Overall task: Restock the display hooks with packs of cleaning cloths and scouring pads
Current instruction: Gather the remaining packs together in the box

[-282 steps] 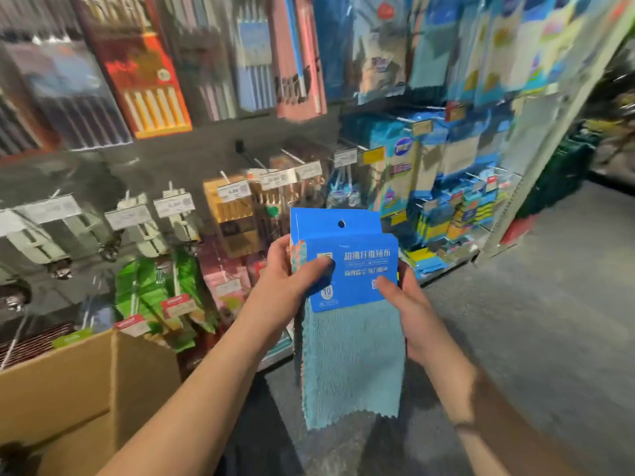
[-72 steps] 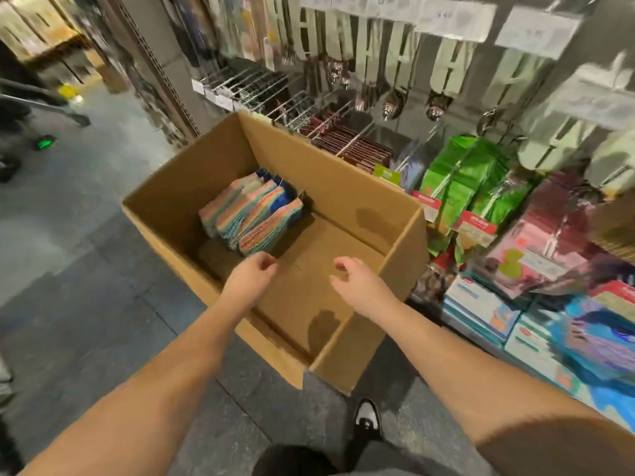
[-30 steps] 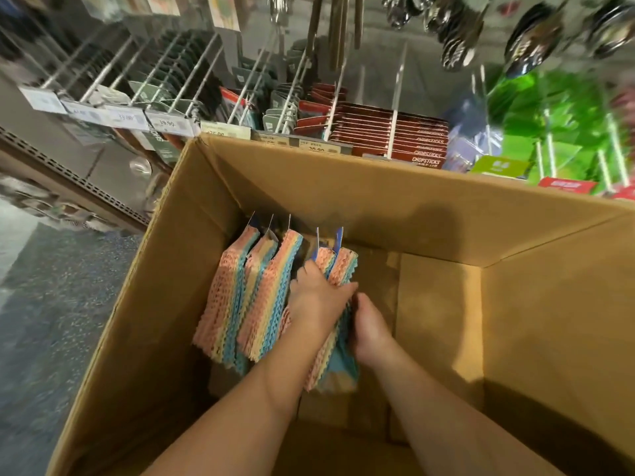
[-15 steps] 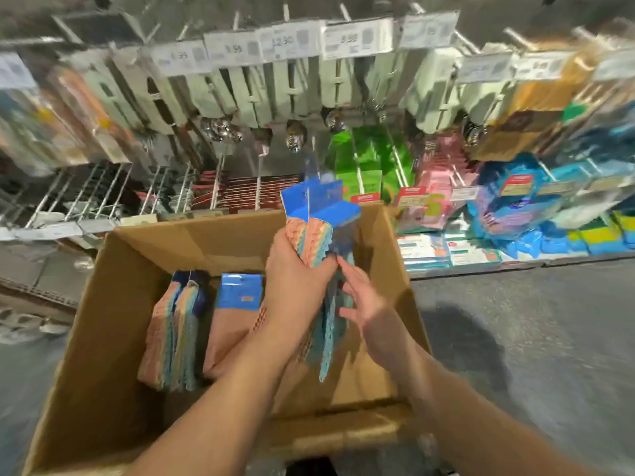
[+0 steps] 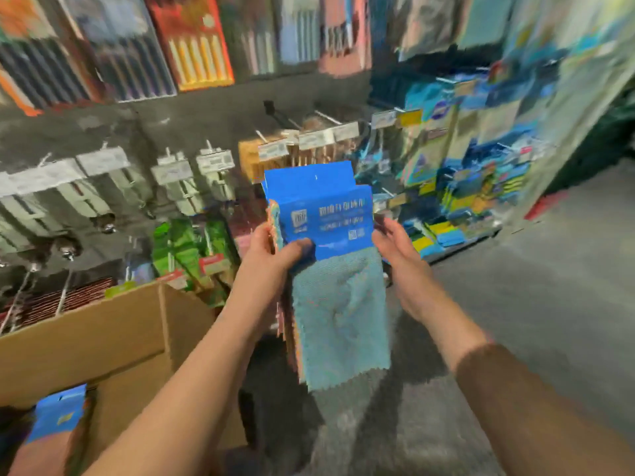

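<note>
**Cloth packs held up before the hooks**

At lower left, the cardboard box (image 5: 113, 341) holds one more blue-carded pack (image 5: 56, 415). Moving right, the left hand (image 5: 271, 255) grips a bundle of cloth packs (image 5: 326, 242), thumb on the front card, fingers curled behind. Their long axis hangs vertical, hang-hole uppermost. The right hand (image 5: 398, 245), fingers loosely spread, touches the bundle's right edge. Display hooks (image 5: 323, 116) lie beyond and above, nearer neither hand that I can judge.

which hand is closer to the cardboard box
Left. The left hand, gripping the cloth packs, is just above the cardboard box corner; the right hand is beyond the packs.
</note>
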A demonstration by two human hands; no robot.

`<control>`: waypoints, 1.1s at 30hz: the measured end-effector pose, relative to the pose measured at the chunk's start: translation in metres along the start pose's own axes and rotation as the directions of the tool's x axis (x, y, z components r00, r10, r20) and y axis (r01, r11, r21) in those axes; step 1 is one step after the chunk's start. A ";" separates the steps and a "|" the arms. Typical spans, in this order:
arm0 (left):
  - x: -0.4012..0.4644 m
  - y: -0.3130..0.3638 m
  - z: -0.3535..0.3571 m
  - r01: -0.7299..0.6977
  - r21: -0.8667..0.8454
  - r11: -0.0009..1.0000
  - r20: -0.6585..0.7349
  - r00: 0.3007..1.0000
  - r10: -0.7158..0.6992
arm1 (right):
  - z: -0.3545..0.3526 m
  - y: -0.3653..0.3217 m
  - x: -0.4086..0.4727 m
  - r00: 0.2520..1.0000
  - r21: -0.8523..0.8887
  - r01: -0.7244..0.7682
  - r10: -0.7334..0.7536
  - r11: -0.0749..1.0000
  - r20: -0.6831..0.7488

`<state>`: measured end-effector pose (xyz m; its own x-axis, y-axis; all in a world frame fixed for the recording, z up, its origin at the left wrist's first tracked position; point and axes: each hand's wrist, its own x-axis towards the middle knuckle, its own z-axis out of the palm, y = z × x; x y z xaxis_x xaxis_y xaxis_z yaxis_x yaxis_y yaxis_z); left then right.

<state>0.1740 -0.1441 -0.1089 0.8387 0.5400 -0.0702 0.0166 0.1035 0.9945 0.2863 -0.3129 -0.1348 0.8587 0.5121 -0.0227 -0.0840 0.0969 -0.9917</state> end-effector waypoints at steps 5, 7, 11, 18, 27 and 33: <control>0.012 0.028 0.129 0.005 -0.100 0.995 0.230 0.973 0.018 | -0.106 -0.052 -0.005 0.994 0.145 0.025 -0.010 0.989 -0.104; 0.018 0.038 0.170 0.007 -0.106 0.994 0.290 0.957 0.024 | -0.140 -0.065 -0.007 0.991 0.116 0.052 -0.036 0.992 -0.132; 0.046 0.051 0.237 -0.039 -0.095 0.995 0.343 0.937 0.070 | -0.197 -0.085 0.004 0.963 0.164 0.130 -0.086 0.978 -0.254; 0.132 0.060 0.337 -0.158 -0.033 0.987 0.393 0.906 0.158 | -0.287 -0.118 0.070 0.952 0.108 0.182 -0.147 0.977 -0.267; 0.265 0.088 0.473 -0.281 0.109 0.953 0.308 0.922 0.236 | -0.404 -0.168 0.214 0.949 0.156 0.198 -0.149 0.968 -0.279; 0.341 0.116 0.528 -0.292 0.157 0.944 0.187 0.947 0.261 | -0.453 -0.198 0.295 0.952 0.275 0.217 -0.140 0.937 -0.272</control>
<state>0.7495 -0.3889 0.0240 0.9004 0.3819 0.2081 -0.1434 -0.1910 0.9711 0.7857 -0.5675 -0.0025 0.9667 0.2422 0.0832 -0.0320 0.4366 -0.8991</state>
